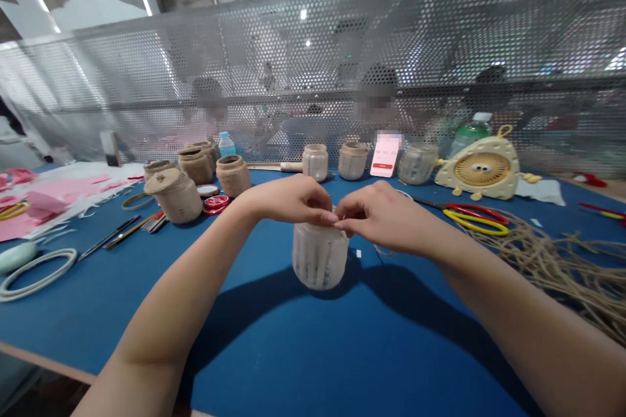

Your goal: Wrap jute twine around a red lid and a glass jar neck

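Note:
A glass jar point(320, 257) with pale, whitish strips down its sides stands upright on the blue table in front of me. My left hand point(298, 201) is closed over its mouth from the left, thumb at the near rim. From the right, my right hand point(374, 212) pinches at the same spot, its thumb and fingertips almost meeting the left thumb. Both hands cover the rim, and whatever lies between the right fingertips is too small or hidden to make out. A tiny white scrap point(358, 253) lies just right of the jar.
Twine-wrapped jars point(176, 195) stand at left, near brushes point(155, 221) and a red tin point(216, 204). More jars point(315, 163), a phone point(385, 155) and a cheese-shaped fan point(482, 169) line the back before a perforated metal screen point(293, 78). Scissors point(476, 220) and loose twine point(552, 267) lie right.

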